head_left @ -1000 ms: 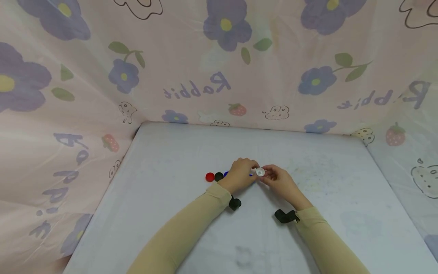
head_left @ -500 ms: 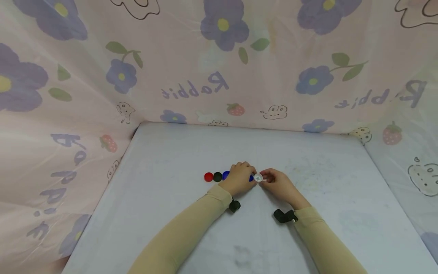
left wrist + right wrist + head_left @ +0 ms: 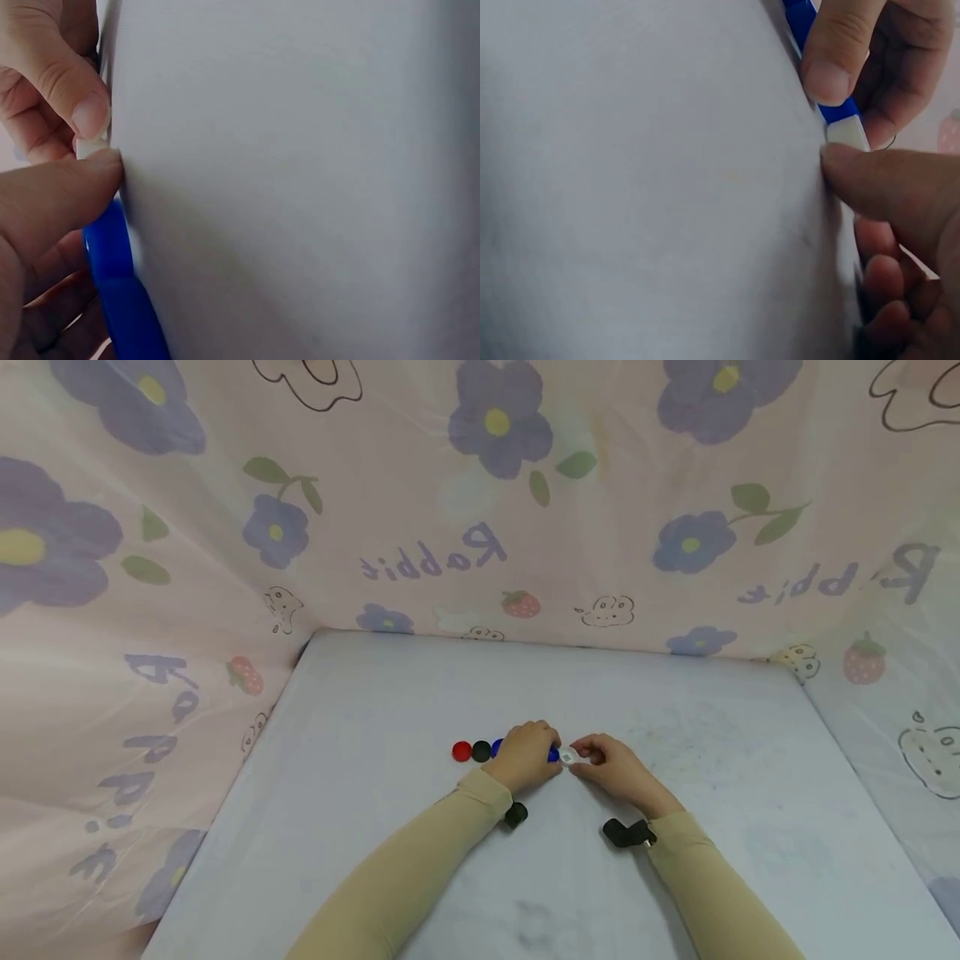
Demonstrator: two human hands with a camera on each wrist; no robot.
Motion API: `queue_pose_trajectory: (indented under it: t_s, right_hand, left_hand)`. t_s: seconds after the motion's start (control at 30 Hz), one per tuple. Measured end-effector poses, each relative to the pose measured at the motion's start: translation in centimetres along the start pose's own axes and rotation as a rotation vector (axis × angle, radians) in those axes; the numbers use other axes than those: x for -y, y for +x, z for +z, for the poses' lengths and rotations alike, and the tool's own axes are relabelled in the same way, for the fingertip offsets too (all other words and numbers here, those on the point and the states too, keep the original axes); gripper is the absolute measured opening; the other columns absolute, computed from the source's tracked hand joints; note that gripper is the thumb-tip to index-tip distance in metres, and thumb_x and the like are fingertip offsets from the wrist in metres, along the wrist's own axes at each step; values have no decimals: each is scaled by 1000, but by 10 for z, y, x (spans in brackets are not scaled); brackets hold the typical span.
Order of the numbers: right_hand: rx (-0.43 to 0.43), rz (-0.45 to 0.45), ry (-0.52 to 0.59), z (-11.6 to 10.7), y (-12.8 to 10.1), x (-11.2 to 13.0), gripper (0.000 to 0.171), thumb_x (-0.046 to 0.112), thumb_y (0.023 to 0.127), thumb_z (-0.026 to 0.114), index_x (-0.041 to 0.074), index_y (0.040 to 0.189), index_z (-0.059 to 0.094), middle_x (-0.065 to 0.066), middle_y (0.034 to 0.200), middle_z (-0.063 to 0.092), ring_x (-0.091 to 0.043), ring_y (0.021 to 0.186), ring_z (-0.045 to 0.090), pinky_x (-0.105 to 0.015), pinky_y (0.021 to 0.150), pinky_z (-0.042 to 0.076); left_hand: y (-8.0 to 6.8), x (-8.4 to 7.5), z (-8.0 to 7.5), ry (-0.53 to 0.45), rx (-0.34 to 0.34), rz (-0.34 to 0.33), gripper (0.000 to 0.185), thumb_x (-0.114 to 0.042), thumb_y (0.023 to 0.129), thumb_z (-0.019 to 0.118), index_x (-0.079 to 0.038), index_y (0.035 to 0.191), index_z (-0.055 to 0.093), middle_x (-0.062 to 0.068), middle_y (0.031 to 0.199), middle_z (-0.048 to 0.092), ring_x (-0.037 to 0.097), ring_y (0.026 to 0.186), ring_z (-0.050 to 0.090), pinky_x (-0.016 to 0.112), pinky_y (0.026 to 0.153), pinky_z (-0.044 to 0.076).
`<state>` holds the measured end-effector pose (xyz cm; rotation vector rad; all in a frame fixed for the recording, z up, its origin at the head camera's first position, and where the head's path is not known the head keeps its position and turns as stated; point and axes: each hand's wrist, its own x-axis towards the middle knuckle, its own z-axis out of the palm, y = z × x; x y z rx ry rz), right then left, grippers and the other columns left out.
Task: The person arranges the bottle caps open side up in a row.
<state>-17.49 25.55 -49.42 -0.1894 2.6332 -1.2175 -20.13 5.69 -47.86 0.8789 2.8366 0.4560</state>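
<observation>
A row of small round discs lies across the white table. From the left come a red disc [image 3: 461,751], a dark disc [image 3: 482,751] and a blue disc [image 3: 497,747], then my left hand [image 3: 528,756] covers the middle. Another blue disc [image 3: 553,754] shows past its fingers, and the left thumb and fingers hold the blue part of the row at its edges. At the right end is a white disc [image 3: 567,756] with a square mark, pinched by my right hand [image 3: 613,768]. In the right wrist view the white disc [image 3: 846,133] sits against the blue one [image 3: 840,111].
The white-covered table [image 3: 420,693] spreads around the row. Behind and beside it hangs a pink curtain [image 3: 405,468] with flowers and rabbits. Black wrist cameras [image 3: 626,833] stick out below both wrists.
The white disc has come down from between the raised fingertips to the right end of the row, beside the blue disc. Both hands have lowered slightly with it.
</observation>
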Motion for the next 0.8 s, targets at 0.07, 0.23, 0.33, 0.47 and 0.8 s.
queue_pose_trajectory:
  t_s: [0.07, 0.23, 0.33, 0.47, 0.8]
  right_hand:
    - [8, 0, 13, 2, 1, -2, 38, 30, 85, 76, 11, 116, 65, -5, 103, 60, -21, 85, 50, -36, 74, 42]
    - [31, -13, 18, 7, -2, -2, 38, 30, 84, 77, 12, 116, 65, -4, 101, 59, -21, 82, 49, -36, 73, 41]
    - [24, -22, 7, 8, -6, -1, 38, 30, 84, 77, 12, 116, 65, -4, 100, 59, -21, 82, 49, -36, 72, 41]
    - [15, -12, -10, 5, -6, -1, 38, 30, 85, 76, 12, 116, 65, -3, 100, 59, -19, 82, 49, -34, 71, 41]
    - [-8, -39, -101, -10, -8, 4, 70, 43, 88, 70, 9, 143, 42, -13, 125, 55, -29, 105, 55, -46, 86, 46]
  left_hand:
    - [-3, 0, -1, 11, 1, 4, 39, -38, 88, 71, -15, 119, 66, 0, 114, 62, 17, 106, 58, 33, 95, 43]
    - [-12, 0, -1, 23, 9, -2, 39, -39, 87, 72, -15, 117, 67, 0, 112, 63, 16, 103, 59, 32, 93, 44]
    - [-15, -2, -2, 23, 0, -8, 38, -38, 86, 73, -15, 116, 67, 0, 111, 63, 16, 102, 59, 32, 93, 44]
    - [-14, -4, -2, 34, -6, -2, 38, -39, 86, 72, -15, 116, 67, -1, 109, 63, 15, 99, 59, 31, 91, 45]
    - [-31, 7, -24, -30, 14, -5, 92, -57, 82, 70, -11, 151, 31, 8, 153, 33, 24, 142, 26, 43, 115, 12]
